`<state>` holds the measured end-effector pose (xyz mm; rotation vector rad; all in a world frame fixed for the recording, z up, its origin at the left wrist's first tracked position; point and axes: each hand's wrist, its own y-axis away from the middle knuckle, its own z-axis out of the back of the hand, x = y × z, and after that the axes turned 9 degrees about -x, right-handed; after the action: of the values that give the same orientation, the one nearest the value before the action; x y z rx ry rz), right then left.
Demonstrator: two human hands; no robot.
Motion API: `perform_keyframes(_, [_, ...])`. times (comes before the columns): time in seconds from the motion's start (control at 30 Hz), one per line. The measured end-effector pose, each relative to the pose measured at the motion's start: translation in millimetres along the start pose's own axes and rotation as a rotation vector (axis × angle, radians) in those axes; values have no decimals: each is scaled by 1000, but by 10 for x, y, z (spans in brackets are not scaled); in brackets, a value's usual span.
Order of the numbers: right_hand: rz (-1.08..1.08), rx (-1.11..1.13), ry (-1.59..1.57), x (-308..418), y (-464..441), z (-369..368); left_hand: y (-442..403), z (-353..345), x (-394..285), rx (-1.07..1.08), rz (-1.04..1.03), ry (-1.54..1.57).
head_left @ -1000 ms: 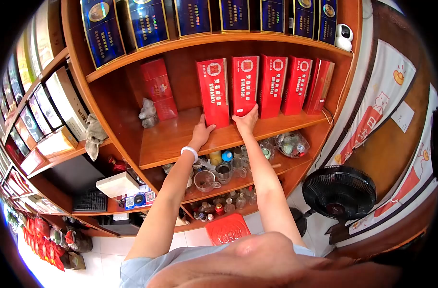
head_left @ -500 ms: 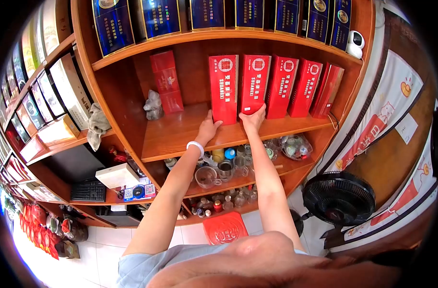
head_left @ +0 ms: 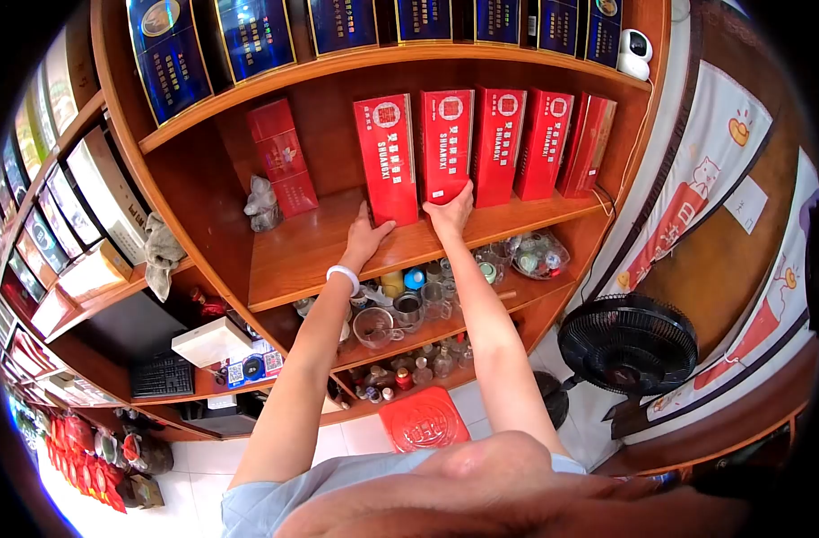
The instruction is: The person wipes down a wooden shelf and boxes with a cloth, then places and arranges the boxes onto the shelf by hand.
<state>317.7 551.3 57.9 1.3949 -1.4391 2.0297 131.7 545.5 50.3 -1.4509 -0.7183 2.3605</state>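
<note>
Several red SHUANGXI cigarette cartons stand upright in a row on the middle shelf (head_left: 311,255). My left hand (head_left: 368,240), with a pale bracelet at the wrist, grips the lower left of the leftmost red carton (head_left: 387,161), thumb across its base and fingers along its side. On the second red carton (head_left: 447,134), my right hand (head_left: 450,215) holds the bottom, thumb on the left and fingers on the right. Both cartons rest on the shelf. More red cartons (head_left: 501,148) stand to the right, touched by neither hand.
Blue boxes (head_left: 342,22) line the shelf above. A red box (head_left: 284,157) and a wrapped lump (head_left: 261,204) sit at the left. Glass cups (head_left: 373,327) fill the shelf below. A red stool (head_left: 423,420) and a black fan (head_left: 629,345) stand on the floor.
The view has shifted, so the shelves appear further left and slightly higher. Both hands stay at the same two cartons, with no clear movement of the cartons along the shelf.
</note>
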Motion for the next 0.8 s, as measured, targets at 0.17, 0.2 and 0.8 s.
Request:
perform_keyframes(0.17, [11, 192, -72, -38, -116, 223, 9, 3, -2, -21, -55, 72])
perform_keyframes(0.2, [30, 288, -205, -179, -196, 211, 23, 19, -25, -24, -42, 75])
perform_keyframes(0.8, [81, 396, -304, 583, 535, 1356, 381, 164, -348, -105, 38, 721])
